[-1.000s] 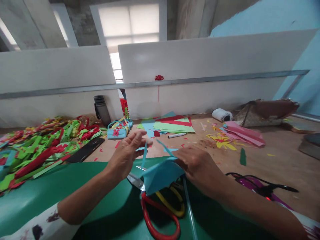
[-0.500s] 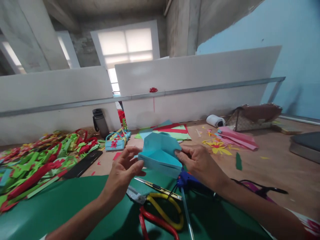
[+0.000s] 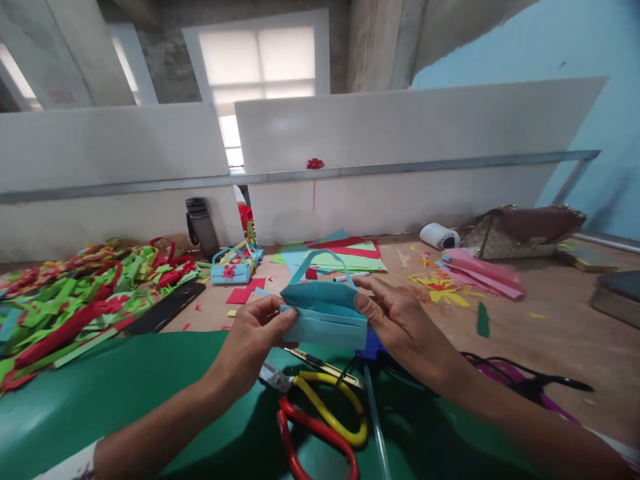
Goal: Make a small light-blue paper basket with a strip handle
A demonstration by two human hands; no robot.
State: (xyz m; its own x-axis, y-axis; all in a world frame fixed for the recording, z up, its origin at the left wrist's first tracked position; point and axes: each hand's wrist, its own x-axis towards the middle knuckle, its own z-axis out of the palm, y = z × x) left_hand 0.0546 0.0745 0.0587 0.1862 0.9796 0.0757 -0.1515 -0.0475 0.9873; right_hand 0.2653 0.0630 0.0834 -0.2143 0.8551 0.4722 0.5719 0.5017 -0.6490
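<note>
Between my two hands is a small blue paper handbag, its thin strap handle arching up and its top partly open. My left hand pinches the bag's left edge between thumb and fingers. At its right edge my right hand grips with the thumb in front and the fingers behind. Below the bag lie scissors with one yellow and one red handle, and a yellow utility knife. A blue glue gun is partly hidden behind my right hand, with a clear glue stick reaching toward me.
On the left are heaped green and red cutouts, a black phone and a dark bottle. A finished-looking blue bag with a red flower stands behind. Pink sheets, yellow scraps and a purse lie right.
The paper bag has turned more upright, so its strap handle now shows above it. My left hand has closed on its left edge; the view has shifted slightly.
</note>
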